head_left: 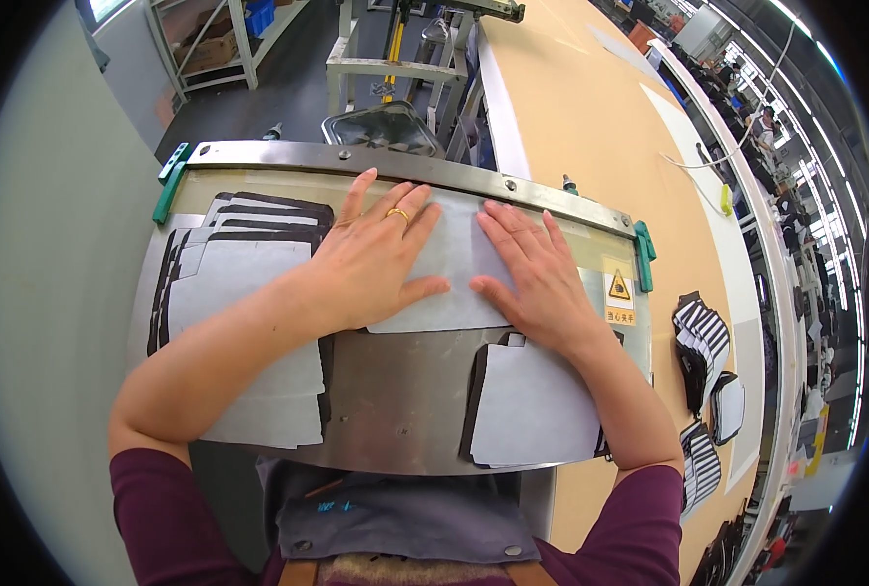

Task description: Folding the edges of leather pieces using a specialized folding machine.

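Both hands lie with fingers spread on a pale grey sheet [454,269] on a metal platform [395,391]. My left hand [381,249], with a ring, covers the sheet's left part, fingertips near a long steel bar [425,169] with green end pieces. My right hand [527,264] rests on the right part, thumb pointing inward. Left of the sheet is an overlapping stack of pale pieces with dark edges [244,269], partly hidden by my left forearm. A smaller similar stack [532,400] lies below my right hand.
A tan worktable [552,88] runs along the right, holding striped piles [698,342] and a white cable [693,164]. Beyond the bar stand a metal stand [391,68] and a shelving rack [249,49]. A pale wall is at left; distant people are at far right.
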`<state>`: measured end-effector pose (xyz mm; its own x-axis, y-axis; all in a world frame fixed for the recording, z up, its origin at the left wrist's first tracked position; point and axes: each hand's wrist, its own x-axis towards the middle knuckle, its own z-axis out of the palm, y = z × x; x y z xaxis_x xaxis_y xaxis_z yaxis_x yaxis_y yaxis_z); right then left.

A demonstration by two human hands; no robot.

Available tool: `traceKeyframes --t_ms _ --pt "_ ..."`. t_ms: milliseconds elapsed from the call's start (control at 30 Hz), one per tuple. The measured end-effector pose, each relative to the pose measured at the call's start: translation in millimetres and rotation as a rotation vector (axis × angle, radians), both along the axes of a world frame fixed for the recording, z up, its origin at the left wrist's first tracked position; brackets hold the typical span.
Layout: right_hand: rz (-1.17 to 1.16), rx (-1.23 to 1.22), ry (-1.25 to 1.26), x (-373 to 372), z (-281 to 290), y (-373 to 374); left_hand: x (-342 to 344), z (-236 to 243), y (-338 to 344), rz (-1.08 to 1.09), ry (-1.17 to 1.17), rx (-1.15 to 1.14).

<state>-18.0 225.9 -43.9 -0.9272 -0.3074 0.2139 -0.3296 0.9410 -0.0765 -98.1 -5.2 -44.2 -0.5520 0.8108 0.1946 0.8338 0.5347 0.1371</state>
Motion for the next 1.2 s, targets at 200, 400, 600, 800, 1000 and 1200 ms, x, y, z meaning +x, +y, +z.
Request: traceKeyframes --t_ms 200,400,600,800,1000,1200 --pt "-0.006 -0.039 0.034 0.3 2.6 -1.9 0.4 -1.8 0.2 -0.007 0.031 0.073" --pt "0.015 0.005 0.062 0.7 2.9 -8.4 0.3 1.8 -1.8 0.115 0.148 0.193" --pt "-0.007 -0.097 0.059 4.5 2.6 -7.6 -13.4 17.3 -8.7 0.28 -0.164 0.07" --pt "-0.014 -0.604 0.219 -8.9 37.9 5.3 -1.2 60.1 2.7 -0.084 -0.667 0.595" --pt "-0.158 -1.03 -0.374 34.3 102.0 52.5 17.7 95.4 -31.5 -0.009 -0.988 0.544" --pt "-0.214 -0.295 -0.207 99.8 40.9 44.9 14.2 45.3 -105.9 0.268 -0.162 0.156"
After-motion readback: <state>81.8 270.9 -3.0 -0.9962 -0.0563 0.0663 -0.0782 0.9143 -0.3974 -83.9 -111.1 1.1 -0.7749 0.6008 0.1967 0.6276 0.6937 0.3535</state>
